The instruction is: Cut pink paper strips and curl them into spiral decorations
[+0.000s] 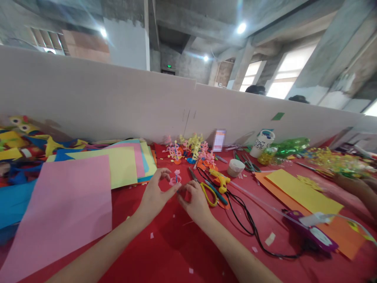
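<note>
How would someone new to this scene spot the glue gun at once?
On the red tabletop, find the person's right hand near the middle. Up and to its right in the picture, just beyond the yellow-handled scissors and teal pen-like tool, lies the glue gun. Its solid yellow pistol-shaped body sets it apart from the scissors' open yellow loop.
</note>
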Motion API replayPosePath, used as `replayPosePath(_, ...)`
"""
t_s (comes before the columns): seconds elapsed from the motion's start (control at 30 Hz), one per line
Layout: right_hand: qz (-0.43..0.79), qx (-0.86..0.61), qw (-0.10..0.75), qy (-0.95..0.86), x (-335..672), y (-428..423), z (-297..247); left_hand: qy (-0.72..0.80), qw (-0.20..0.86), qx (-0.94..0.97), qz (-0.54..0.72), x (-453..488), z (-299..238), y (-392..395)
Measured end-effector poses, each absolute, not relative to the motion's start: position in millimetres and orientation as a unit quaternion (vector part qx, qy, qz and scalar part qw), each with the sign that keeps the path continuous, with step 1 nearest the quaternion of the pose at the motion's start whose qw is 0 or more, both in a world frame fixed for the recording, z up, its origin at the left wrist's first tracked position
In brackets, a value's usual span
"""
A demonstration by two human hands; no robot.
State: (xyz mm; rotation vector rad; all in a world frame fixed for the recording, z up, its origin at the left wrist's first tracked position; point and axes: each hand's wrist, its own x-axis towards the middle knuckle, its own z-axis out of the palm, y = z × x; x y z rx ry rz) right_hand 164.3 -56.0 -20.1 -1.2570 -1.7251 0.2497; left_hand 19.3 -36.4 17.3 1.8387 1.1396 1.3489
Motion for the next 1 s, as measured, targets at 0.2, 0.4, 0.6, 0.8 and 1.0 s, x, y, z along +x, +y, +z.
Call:
replayPosePath(0.2, 0.098, -0.508, 0.484, -0.706, 165.2, -54.7, -21.3, 0.394, 0.322, 0.674, 0.536, 19.6, 17.4, -34.7)
replayPosePath(0.4, 0.103, -0.506, 0.474, -0.713, 165.5, -54.2, -22.8, 0.379, 0.357, 0.655, 0.547, 21.2, 17.2, -33.9)
replayPosePath(0.6, 0.103, -0.508, 0.481, -0.707, 165.7, -54.9, -21.2, 0.396, 0.358, 0.676, 0.509, 19.6, 13.9, -33.5)
replayPosePath(0.8, 0.109, -0.503, 0.475, -0.714, 167.2, -55.6, -18.8, 0.372, 0.364, 0.679, 0.518, 20.4, 16.1, -35.9)
replayPosePath(1.0, 0.104, -0.505, 0.480, -0.710, 167.0, -55.7, -17.2, 0.374, 0.358, 0.683, 0.515, 20.0, 15.9, -35.6)
